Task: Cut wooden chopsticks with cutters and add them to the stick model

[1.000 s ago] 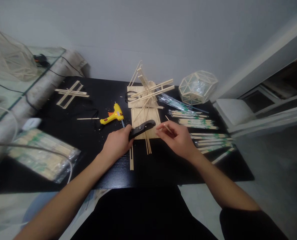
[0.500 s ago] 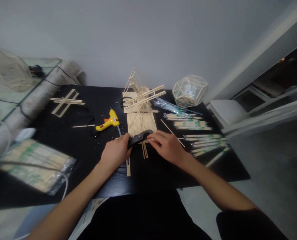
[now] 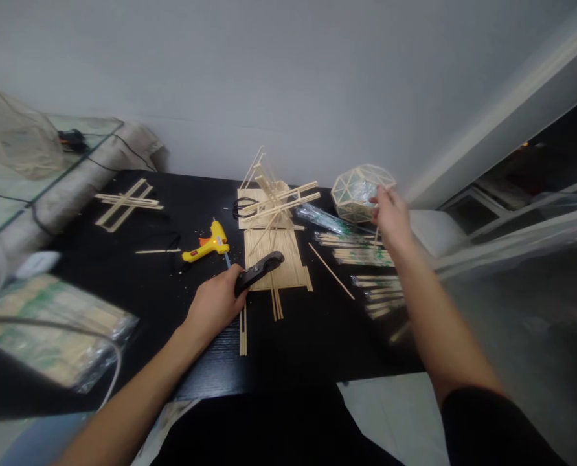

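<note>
My left hand (image 3: 216,299) is closed around a black hand tool (image 3: 261,270) with a curved head, probably a cutter, held over a mat of wooden sticks (image 3: 291,262). Raised at the right, my right hand (image 3: 391,213) has its fingers pinched together in front of a many-sided stick frame (image 3: 349,188). A short wooden stick (image 3: 376,237) points down from those fingers. Whether they also touch the frame I cannot tell. A yellow glue gun (image 3: 209,242) lies just beyond my left hand.
Beyond the mat stands a stick model (image 3: 276,197). Plastic-wrapped stick bundles (image 3: 361,255) lie on the right, and a larger wrapped pack (image 3: 50,323) at the left. Crossed sticks (image 3: 127,204) rest at the back left. A pale cable (image 3: 116,362) loops over the left front.
My right hand has moved from the tool's head, rightward and away from me, to the stick frame. My left hand keeps the tool, now tilted more steeply. The view has shifted slightly.
</note>
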`<state>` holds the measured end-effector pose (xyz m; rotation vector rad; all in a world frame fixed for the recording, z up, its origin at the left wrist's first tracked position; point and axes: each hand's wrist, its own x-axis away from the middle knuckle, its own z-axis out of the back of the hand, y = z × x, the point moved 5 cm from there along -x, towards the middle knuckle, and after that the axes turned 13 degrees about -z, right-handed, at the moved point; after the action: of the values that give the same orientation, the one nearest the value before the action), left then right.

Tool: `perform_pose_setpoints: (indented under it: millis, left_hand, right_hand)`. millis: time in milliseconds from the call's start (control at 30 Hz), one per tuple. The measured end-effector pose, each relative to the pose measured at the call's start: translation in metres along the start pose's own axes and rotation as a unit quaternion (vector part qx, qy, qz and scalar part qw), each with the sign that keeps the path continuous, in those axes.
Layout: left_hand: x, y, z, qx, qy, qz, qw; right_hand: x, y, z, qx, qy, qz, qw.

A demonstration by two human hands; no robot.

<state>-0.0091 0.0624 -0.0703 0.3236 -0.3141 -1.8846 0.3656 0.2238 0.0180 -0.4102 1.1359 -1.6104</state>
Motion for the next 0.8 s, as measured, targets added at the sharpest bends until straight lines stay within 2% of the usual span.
perform_pose_setpoints:
  millis: [67, 133, 267, 400, 500, 567, 667, 800]
  left_hand:
    - [0.000, -0.004, 0.000, 0.032, 0.026, 0.000, 0.999]
    - [0.001, -0.008, 0.001, 0.075, 0.059, 0.001, 0.995]
    - [0.001, -0.014, 0.004, 0.159, 0.124, 0.007, 0.979]
    - [0.002, -0.015, 0.002, 0.223, 0.156, -0.009, 0.962]
    - [0.002, -0.014, -0.003, 0.273, 0.160, -0.032, 0.948]
    - [0.003, -0.013, -0.007, 0.304, 0.155, -0.038, 0.939]
    - [0.003, -0.010, -0.010, 0.346, 0.140, -0.037, 0.927]
    - [0.003, -0.002, -0.008, 0.396, 0.098, -0.041, 0.912]
  right_hand:
    - [0.016, 0.003, -0.003, -0.117, -0.038, -0.086, 0.989]
    - [0.040, -0.003, -0.007, -0.196, -0.094, -0.120, 0.969]
    - [0.089, -0.024, -0.009, -0.225, -0.160, -0.137, 0.951]
    - [0.132, -0.041, -0.020, -0.248, -0.263, -0.167, 0.918]
    - [0.158, -0.050, -0.033, -0.232, -0.325, -0.163, 0.902]
    - [0.169, -0.055, -0.043, -0.226, -0.344, -0.153, 0.898]
    - [0.178, -0.057, -0.059, -0.237, -0.369, -0.155, 0.885]
    - [0.185, -0.050, -0.078, -0.255, -0.395, -0.193, 0.861]
